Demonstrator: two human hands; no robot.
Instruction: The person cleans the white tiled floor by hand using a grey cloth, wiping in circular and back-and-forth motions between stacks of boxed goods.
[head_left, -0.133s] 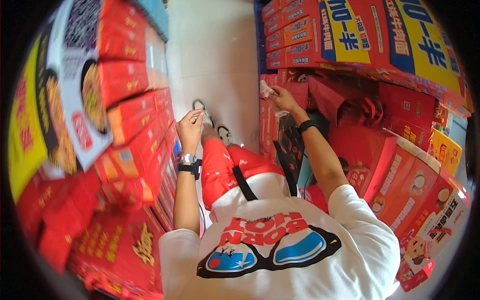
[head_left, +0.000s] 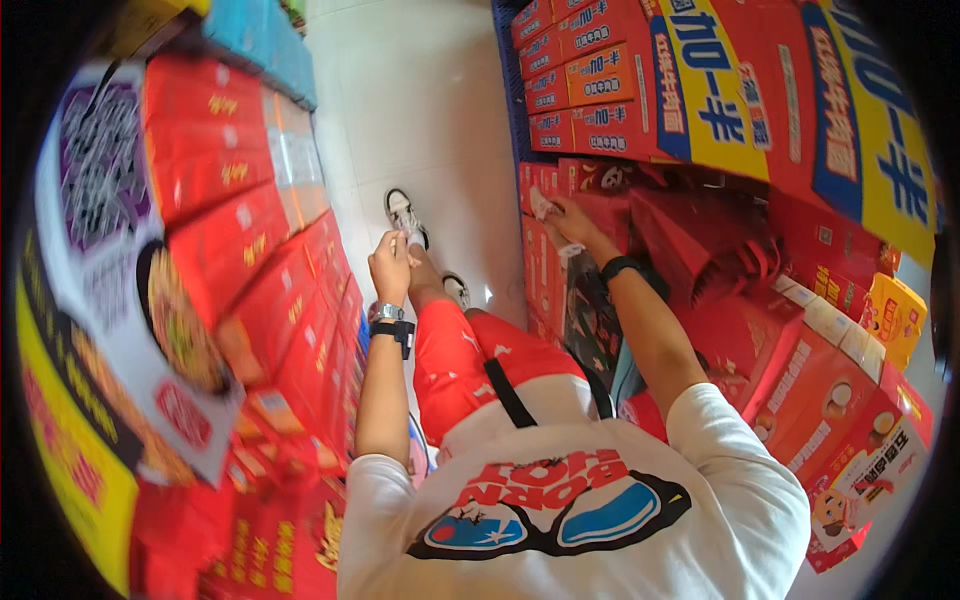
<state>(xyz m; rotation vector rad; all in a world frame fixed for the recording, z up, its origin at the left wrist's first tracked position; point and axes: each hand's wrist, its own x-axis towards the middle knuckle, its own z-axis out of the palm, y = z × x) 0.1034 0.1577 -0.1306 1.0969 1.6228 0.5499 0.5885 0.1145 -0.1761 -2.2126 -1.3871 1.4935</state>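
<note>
My left hand [head_left: 391,266] is in front of my body over the aisle, fingers curled and pinched together. Whether anything small is between them cannot be made out. A watch [head_left: 386,312] and a black strap are on that wrist. Over on the right, my right hand [head_left: 578,226] grips a crumpled whitish tissue [head_left: 542,204], part of which hangs below the fingers. That hand is close to the red boxes and bags on the right side, and a black band [head_left: 618,267] circles its wrist.
Stacked red packages [head_left: 215,135] and noodle-pictured cartons [head_left: 185,320] line the left. On the right, red, blue and yellow cartons [head_left: 715,90] stand above red gift bags [head_left: 690,240] and boxes [head_left: 815,390]. A pale tiled floor [head_left: 425,95] runs between, with my shoes [head_left: 405,215] on it.
The view has shifted, so the left shelves sit lower in the picture. One shoe shows further forward. Both hands appear slightly lower, the right still gripping the tissue.
</note>
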